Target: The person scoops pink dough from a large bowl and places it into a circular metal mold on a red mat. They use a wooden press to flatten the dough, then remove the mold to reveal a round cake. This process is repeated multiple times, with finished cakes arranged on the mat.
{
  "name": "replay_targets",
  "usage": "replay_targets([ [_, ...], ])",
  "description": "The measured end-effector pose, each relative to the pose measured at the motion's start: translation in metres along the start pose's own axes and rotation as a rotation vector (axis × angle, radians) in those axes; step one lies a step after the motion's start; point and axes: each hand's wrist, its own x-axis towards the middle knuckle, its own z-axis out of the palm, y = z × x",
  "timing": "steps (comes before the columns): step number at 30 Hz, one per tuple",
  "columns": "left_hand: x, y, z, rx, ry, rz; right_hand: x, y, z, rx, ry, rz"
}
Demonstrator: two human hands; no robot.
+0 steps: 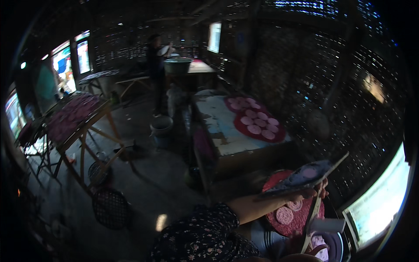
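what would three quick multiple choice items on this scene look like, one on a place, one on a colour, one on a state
1. Where does the far red mat with pale pink discs lie?
A. on the worn white table
B. on the floor by the bucket
C. on the wooden trestle rack

2. What colour is the round mat under the person's hands?
A. green
B. red
C. yellow

3. How is the flat dark board at the left hand held?
A. lying flat on the table
C. standing upright against the wall
B. raised and tilted above the mat

Answers: 1 A, the mat rests on the table's far right part. 2 B, it shows red around the pink discs. 3 B, the left hand grips its edge and it slants up in the air.
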Motion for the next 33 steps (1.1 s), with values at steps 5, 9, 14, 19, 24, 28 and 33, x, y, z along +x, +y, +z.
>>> replay_targets([
  [5,-0.03,0.067,0.007,0.111,-0.013,0.07,0.022,-0.099,0.019,0.34,-0.074,-0.05],
  [9,-0.082,0.108,0.004,0.884,0.005,0.076,0.027,-0.136,0.018,0.531,-0.104,-0.027],
  [14,-0.096,0.098,0.002,1.437,0.122,0.267,0.033,-0.147,0.012,0.617,-0.13,-0.067],
  [19,-0.091,0.08,-0.005,1.676,0.06,0.305,0.032,-0.132,0.004,0.031,-0.039,-0.57],
  [24,-0.081,0.06,-0.005,1.603,0.061,0.278,0.025,-0.113,0.004,-0.363,0.086,-0.649],
  [28,-0.071,0.045,-0.002,1.391,0.112,0.122,0.02,-0.116,0.021,-0.293,-0.007,-0.338],
  [33,-0.055,0.031,-0.019,1.457,-0.093,0.138,0.045,-0.116,0.016,-0.183,-0.058,-0.41],
])
